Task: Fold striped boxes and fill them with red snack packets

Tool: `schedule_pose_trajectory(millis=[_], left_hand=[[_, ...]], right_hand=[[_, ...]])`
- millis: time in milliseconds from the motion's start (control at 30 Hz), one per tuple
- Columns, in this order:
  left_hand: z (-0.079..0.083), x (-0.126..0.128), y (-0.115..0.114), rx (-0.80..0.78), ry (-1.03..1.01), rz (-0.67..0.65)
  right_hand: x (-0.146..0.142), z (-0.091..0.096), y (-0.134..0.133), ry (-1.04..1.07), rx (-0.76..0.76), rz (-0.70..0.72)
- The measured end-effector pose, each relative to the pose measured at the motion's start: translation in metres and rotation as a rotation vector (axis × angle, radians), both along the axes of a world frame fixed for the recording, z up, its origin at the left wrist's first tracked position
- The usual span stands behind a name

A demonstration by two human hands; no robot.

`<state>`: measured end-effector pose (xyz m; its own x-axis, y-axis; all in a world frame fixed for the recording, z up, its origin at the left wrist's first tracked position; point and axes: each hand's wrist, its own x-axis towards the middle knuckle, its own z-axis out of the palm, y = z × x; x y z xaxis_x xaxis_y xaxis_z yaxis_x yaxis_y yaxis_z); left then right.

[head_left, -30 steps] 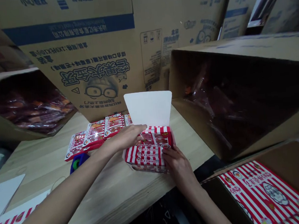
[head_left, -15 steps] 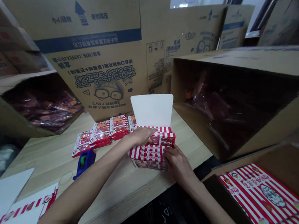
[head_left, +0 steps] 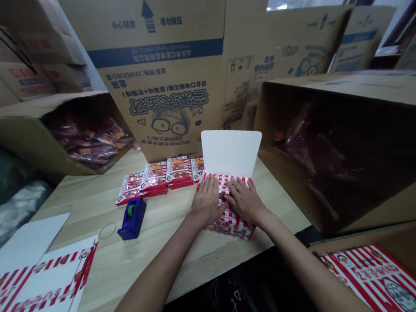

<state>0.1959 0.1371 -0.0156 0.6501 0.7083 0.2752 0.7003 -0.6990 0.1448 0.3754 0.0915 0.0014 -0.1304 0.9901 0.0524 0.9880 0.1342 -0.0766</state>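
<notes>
A red-and-white striped display box [head_left: 231, 150] stands on the table with its white lid raised. Small striped candy packs [head_left: 231, 217] fill it in rows. My left hand [head_left: 207, 202] lies palm down over the left side of the packs, fingers stretched out. Beside it, my right hand [head_left: 246, 200] rests on the right side, its fingers spread and pointing toward the lid. Both palms touch the tops of the packs, and the thumbs nearly meet in the middle. Behind and to the left, several flat candy packs [head_left: 154, 176] lie in short stacks.
A blue tape dispenser [head_left: 133, 221] stands left of the box. Flat printed card sheets [head_left: 30, 244] lie at the table's left. Open cartons of wrapped sweets stand left [head_left: 25, 113] and right [head_left: 355, 87]. At lower right, a carton holds finished-looking striped boxes [head_left: 376, 270].
My right hand has moved from the box's front right side up onto the packs. The raised pack now sits down level with the others, and my left hand lies flat. The view has shifted left.
</notes>
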Motion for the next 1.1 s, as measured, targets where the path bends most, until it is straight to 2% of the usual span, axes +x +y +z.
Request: schedule_pose_trajectory(millis=[200, 367, 467, 600, 667, 733, 833, 900, 933, 1000, 1100], left_hand=[[-0.007, -0.002, 0.003, 0.002, -0.059, -0.053], [0.006, -0.001, 0.018, -0.036, -0.009, -0.049], [0.012, -0.001, 0.025, -0.076, 0.025, -0.056], [0.0, 0.001, 0.019, -0.076, -0.007, -0.03], [-0.003, 0.002, 0.016, -0.086, -0.01, -0.023], [0.005, 0.002, 0.02, -0.146, 0.024, -0.051], [0.037, -0.001, 0.035, -0.319, 0.03, -0.108], [0.056, -0.001, 0.047, -0.318, -0.077, -0.091], [0.06, 0.0, 0.051, -0.278, -0.138, -0.073], [0.053, 0.004, 0.056, -0.228, -0.184, -0.054], [0.018, 0.01, 0.055, -0.293, -0.131, -0.014]], right_hand=[[-0.001, 0.001, 0.002, -0.03, -0.094, -0.032], [-0.005, 0.003, 0.008, -0.084, -0.024, -0.081], [-0.008, -0.002, 0.012, -0.088, -0.006, -0.088], [-0.008, -0.013, 0.008, -0.096, 0.049, -0.086], [-0.007, -0.015, 0.008, -0.094, 0.021, -0.114], [-0.004, -0.011, 0.011, -0.07, -0.079, -0.141], [0.004, -0.001, 0.018, -0.034, -0.208, -0.112], [0.007, 0.003, 0.021, -0.028, -0.217, -0.09], [0.006, 0.002, 0.02, -0.029, -0.208, -0.091], [0.003, -0.001, 0.017, -0.035, -0.179, -0.107], [-0.003, -0.007, 0.01, -0.048, -0.145, -0.117]])
